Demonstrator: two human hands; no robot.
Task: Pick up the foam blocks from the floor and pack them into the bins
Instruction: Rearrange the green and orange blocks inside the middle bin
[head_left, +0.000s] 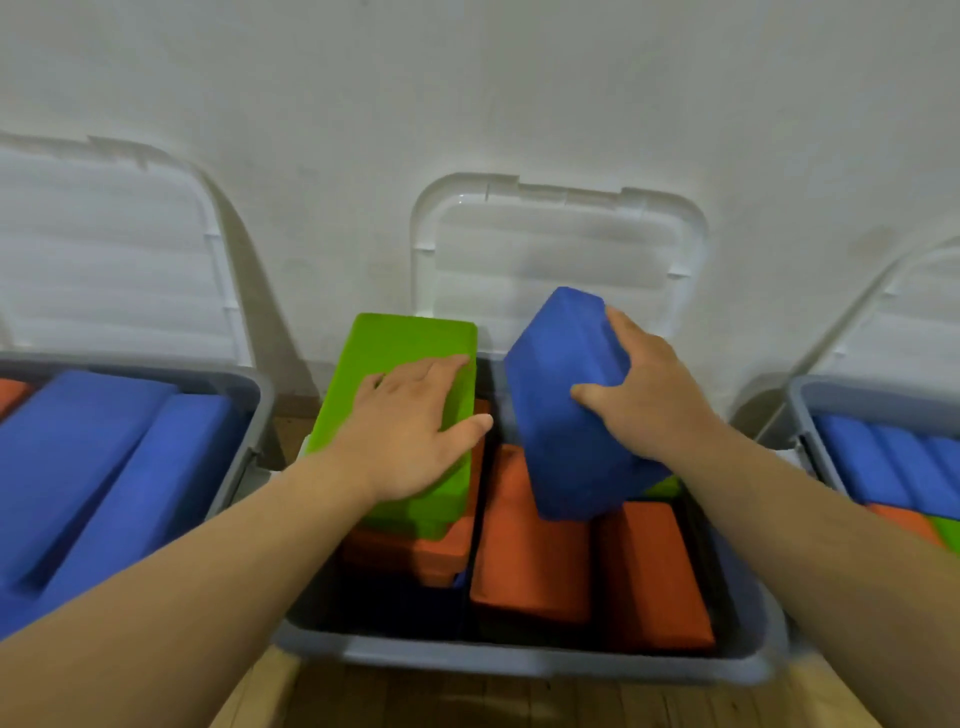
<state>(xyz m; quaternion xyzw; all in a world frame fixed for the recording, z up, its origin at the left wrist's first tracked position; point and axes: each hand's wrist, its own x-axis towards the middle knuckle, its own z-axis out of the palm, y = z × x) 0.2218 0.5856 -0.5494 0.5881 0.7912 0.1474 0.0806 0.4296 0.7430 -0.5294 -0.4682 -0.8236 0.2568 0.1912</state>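
"At the middle bin's (519, 660) front rim, what's packed so far?"

"Orange blocks (530, 545) lie flat across its right half and another sits on its left side. The front left corner is dark, so I can't tell how much room is down there."

"And the hands?"

"Further in, the left hand (410, 431) lies flat on a green block (405, 353), fingers straight, pressing and not gripping. That block sits tilted on the left orange one, with its far corner hanging out over the bin's left rim. The right hand (644, 395) is wrapped round a blue block (561, 374), held on a slant over the right half, low end down by the orange ones. I can't tell if it touches them."

"So nearly done?"

"I'd say well along. The left bin (254, 384) and right bin (810, 395) on either side already look stacked to the rim. These two blocks still need seating. I can't see whether more are waiting on the floor (467, 701)."

"Any squeeze?"

"The green one must clear that left rim. Behind the bin, the lid (561, 244) leans on the wall, close past the blue block."
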